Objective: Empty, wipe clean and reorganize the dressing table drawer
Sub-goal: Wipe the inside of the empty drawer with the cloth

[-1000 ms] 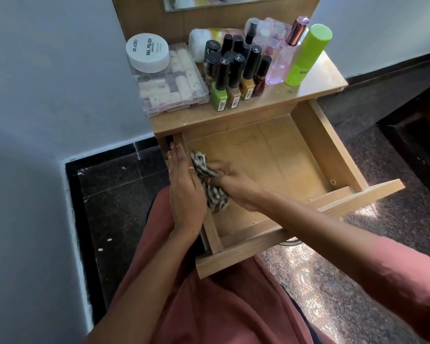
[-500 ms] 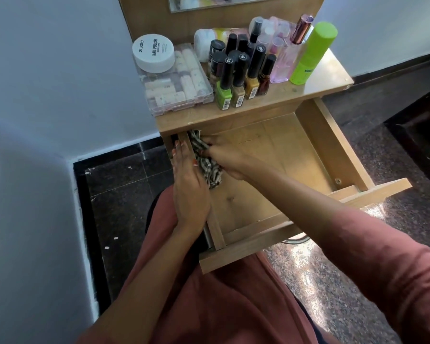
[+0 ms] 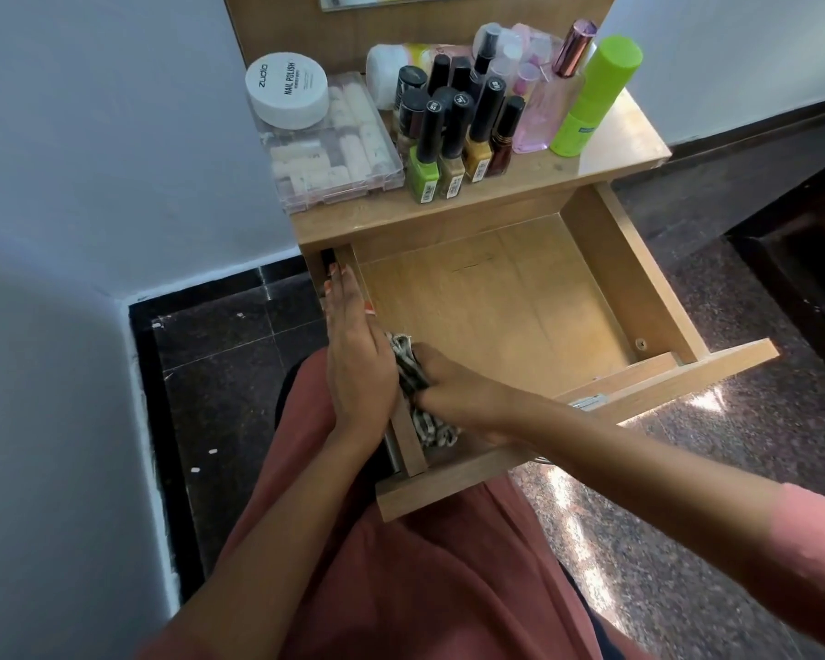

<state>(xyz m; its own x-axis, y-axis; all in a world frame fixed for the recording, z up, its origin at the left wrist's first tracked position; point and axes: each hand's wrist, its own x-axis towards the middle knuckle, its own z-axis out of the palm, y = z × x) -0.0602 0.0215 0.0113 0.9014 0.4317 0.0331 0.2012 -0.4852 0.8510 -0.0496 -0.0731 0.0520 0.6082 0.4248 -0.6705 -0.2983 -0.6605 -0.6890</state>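
The wooden drawer [image 3: 629, 278] of the dressing table stands pulled out, with nothing inside but a black-and-white patterned cloth [image 3: 415, 378]. My right hand [image 3: 458, 397] grips that cloth and holds it against the drawer's near left inner corner. My left hand [image 3: 356, 359] lies flat with straight fingers along the outside of the drawer's left wall. Part of the cloth is hidden under my right hand.
On the table top [image 3: 610, 150] stand several nail polish bottles [image 3: 453, 140], a clear box [image 3: 334, 150] with a white nail polish jar [image 3: 287, 90] on it, a pink perfume bottle [image 3: 544, 116] and a green bottle [image 3: 591, 102]. A white wall is to the left, dark floor around.
My right hand has dragged the cloth from the drawer's back left corner along the left wall to the near left corner. My left hand has stayed on the left wall.
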